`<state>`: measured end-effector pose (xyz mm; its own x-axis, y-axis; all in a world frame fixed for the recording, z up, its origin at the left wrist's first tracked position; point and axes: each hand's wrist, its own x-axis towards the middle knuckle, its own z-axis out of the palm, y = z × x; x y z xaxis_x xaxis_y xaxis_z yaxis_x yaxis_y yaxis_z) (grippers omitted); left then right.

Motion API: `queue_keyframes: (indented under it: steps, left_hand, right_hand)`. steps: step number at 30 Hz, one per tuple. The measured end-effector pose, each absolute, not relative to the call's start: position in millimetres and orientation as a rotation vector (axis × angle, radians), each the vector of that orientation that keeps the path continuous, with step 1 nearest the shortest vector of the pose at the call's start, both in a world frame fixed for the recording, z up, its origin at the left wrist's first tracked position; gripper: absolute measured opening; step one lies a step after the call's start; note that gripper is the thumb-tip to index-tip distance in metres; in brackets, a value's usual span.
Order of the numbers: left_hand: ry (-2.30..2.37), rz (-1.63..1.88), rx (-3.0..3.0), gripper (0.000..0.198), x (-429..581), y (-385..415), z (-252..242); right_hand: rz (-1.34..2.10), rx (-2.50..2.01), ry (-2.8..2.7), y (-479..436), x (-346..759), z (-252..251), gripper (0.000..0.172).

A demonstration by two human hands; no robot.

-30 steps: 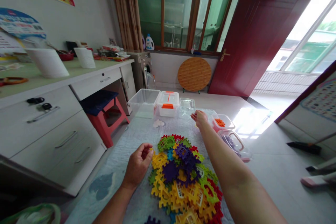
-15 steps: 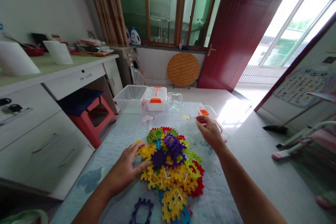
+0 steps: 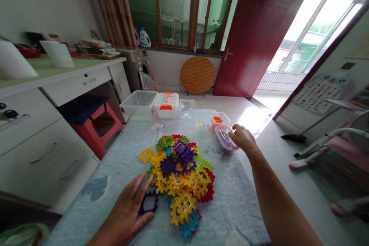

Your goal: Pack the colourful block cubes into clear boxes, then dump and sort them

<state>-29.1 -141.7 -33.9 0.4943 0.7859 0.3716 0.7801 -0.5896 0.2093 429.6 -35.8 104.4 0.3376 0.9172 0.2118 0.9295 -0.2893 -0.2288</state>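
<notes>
My left hand (image 3: 131, 205) lies low over the cloth with its fingers spread. It rests against a dark purple square frame piece (image 3: 156, 202), whose left side is partly covered by the hand. Just beyond is a pile of plastic interlocking building pieces (image 3: 184, 178) in yellow, purple, green, red and blue. One yellow piece (image 3: 146, 155) sticks out at the pile's left. At the right, my right hand (image 3: 243, 138) has its bent fingers on the right edge of a clear lidded plastic box (image 3: 224, 135) with purple contents; its fingertips are partly hidden.
Behind that box stands a clear container (image 3: 213, 115) with orange pieces. Farther back are an open clear bin (image 3: 138, 102), a lidded box with orange latches (image 3: 167, 111) and a clear lid (image 3: 186, 107). A red stool (image 3: 106, 123) is beside the cloth-covered surface (image 3: 115, 169).
My left hand has come back from the pile's left edge to the purple frame piece, which now sits closer to the pile. My right hand has moved onto the lidded box's right edge.
</notes>
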Motion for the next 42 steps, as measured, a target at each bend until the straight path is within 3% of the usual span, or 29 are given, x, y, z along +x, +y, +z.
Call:
queue_keyframes:
  steps: [3, 9, 15, 19, 26, 31, 36, 42]
  left_hand:
    - [1.434, 0.709, 2.734, 0.081, -23, -125, -30]
    - [1.403, 0.762, 2.67, 0.079, -18, -115, -7]
    - [1.299, 0.923, 2.091, 0.05, 34, -109, 72]
    - [1.257, 0.92, 1.781, 0.055, 76, -93, 111]
    - [1.207, 1.017, 1.561, 0.039, 78, -90, 110]
    - [1.365, 1.118, 1.61, 0.033, 65, -96, 105]
    - [1.512, 1.131, 1.742, 0.032, 63, -99, 103]
    - [1.594, 1.09, 1.843, 0.035, 60, -101, 96]
  right_hand:
    - [0.02, -2.323, -1.624, -45, 425, 97, 0.018]
    - [-0.031, -2.103, -1.605, -58, 420, 92, 0.024]
    - [-0.064, -1.573, -1.866, -85, 383, 110, 0.023]
    - [-0.117, -1.329, -2.02, -103, 337, 130, 0.021]
    - [-0.087, -1.131, -1.966, -112, 285, 119, 0.011]
    - [0.323, -1.412, -1.671, -100, 277, 86, 0.047]
    - [0.729, -1.353, -1.615, -98, 274, 79, 0.033]
    - [0.931, -1.203, -1.519, -94, 278, 66, 0.039]
